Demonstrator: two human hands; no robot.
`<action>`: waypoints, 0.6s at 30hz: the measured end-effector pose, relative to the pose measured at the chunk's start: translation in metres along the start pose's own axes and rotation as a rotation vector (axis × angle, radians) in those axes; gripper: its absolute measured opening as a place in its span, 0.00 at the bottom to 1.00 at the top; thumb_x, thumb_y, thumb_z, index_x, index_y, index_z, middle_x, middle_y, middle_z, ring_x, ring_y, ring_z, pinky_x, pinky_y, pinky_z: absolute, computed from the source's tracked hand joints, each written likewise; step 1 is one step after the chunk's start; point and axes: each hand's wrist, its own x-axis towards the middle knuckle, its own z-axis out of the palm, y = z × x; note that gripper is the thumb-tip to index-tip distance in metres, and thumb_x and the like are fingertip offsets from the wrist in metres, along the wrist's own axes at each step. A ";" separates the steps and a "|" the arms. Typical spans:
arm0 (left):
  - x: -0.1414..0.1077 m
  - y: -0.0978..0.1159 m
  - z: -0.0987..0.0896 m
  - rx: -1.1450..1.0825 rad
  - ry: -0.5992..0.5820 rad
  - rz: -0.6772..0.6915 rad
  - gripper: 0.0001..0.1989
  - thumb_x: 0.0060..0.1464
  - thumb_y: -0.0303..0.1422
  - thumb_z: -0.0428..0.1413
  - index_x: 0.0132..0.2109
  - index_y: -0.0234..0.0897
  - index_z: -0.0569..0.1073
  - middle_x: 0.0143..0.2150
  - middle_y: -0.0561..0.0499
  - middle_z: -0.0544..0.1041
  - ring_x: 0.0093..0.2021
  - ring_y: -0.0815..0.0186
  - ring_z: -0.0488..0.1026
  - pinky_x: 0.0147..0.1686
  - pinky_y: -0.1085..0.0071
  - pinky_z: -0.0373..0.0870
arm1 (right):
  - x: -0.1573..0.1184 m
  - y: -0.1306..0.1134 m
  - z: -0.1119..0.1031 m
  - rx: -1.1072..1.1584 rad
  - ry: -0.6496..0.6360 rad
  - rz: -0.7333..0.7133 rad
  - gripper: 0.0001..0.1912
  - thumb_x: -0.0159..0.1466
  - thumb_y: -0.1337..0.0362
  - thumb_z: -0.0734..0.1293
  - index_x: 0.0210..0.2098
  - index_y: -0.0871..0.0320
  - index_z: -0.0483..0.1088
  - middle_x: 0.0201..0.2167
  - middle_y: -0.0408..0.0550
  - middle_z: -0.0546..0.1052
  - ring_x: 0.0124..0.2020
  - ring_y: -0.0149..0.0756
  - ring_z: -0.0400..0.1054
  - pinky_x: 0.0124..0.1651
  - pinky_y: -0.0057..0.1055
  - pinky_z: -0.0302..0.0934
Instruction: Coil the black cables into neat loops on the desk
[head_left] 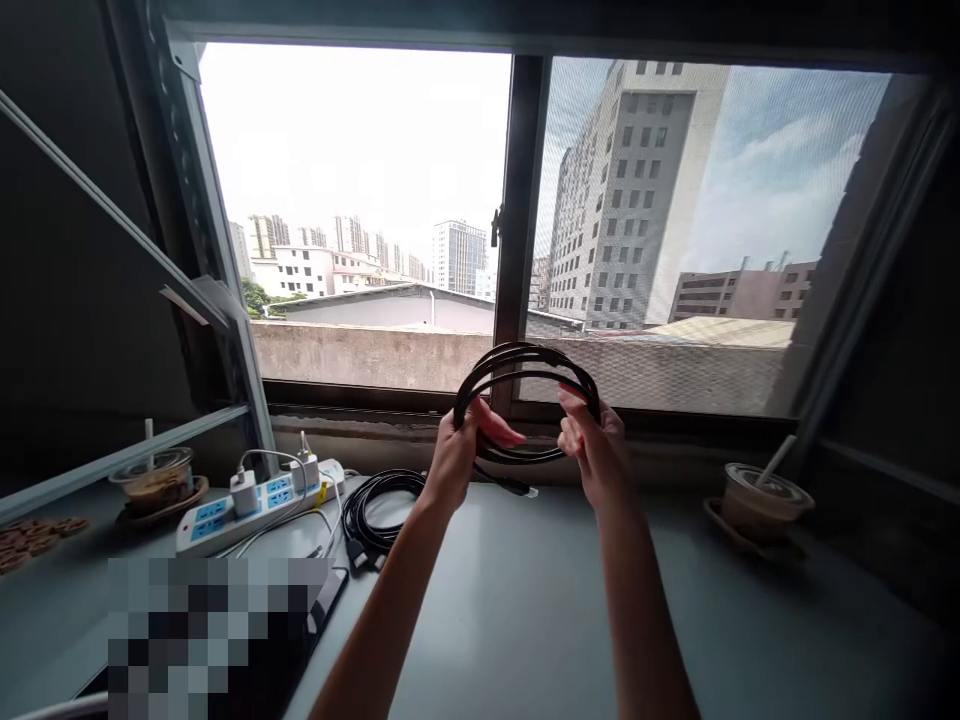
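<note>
While two forearms (397, 600) reach forward from the near side, grey tabletop (532, 620) spreads between them and out to the right. One dark object (281, 660) lies at the near left, mostly masked by blocks; it may be a flat device. Just past its far edge rests one coil of black cable (352, 515). One more black loop bundle (517, 350) is held up before the window: the left hand (456, 450) grasps its left side, the right hand (592, 440) its right. One plug (517, 487) hangs just below it. Left of the lying coil, one white power strip (210, 530) bears two chargers (243, 492). Two lidded cups (765, 505), one toward each side edge, stand well apart from the hands. Behind, two window panes (352, 180) meet at one dark upright (521, 200), with buildings (652, 180) outside.
</note>
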 end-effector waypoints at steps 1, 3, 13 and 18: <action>0.000 0.002 -0.002 0.006 0.040 0.009 0.21 0.50 0.50 0.53 0.25 0.37 0.61 0.15 0.59 0.60 0.15 0.73 0.63 0.17 0.77 0.59 | 0.001 0.003 0.001 -0.060 0.010 -0.017 0.15 0.49 0.56 0.71 0.32 0.58 0.69 0.11 0.31 0.55 0.10 0.20 0.47 0.13 0.21 0.45; -0.003 0.008 -0.006 0.011 0.069 -0.005 0.20 0.51 0.48 0.54 0.26 0.37 0.62 0.13 0.63 0.53 0.11 0.77 0.50 0.11 0.79 0.47 | -0.002 0.003 0.003 -0.173 0.012 -0.075 0.15 0.50 0.56 0.71 0.32 0.59 0.69 0.12 0.32 0.58 0.10 0.21 0.50 0.12 0.21 0.47; -0.023 0.041 -0.003 0.373 -0.060 0.061 0.09 0.39 0.33 0.64 0.30 0.34 0.76 0.24 0.54 0.71 0.24 0.72 0.65 0.22 0.77 0.59 | -0.018 -0.011 0.007 -0.574 -0.048 -0.352 0.18 0.53 0.63 0.68 0.44 0.56 0.69 0.25 0.39 0.67 0.20 0.26 0.62 0.25 0.26 0.60; -0.033 0.054 0.000 0.380 -0.083 0.082 0.09 0.38 0.33 0.65 0.28 0.34 0.75 0.20 0.57 0.67 0.21 0.75 0.61 0.20 0.78 0.56 | -0.011 -0.004 0.002 -0.770 -0.141 -0.389 0.16 0.55 0.66 0.65 0.44 0.57 0.71 0.41 0.51 0.72 0.32 0.34 0.69 0.39 0.33 0.63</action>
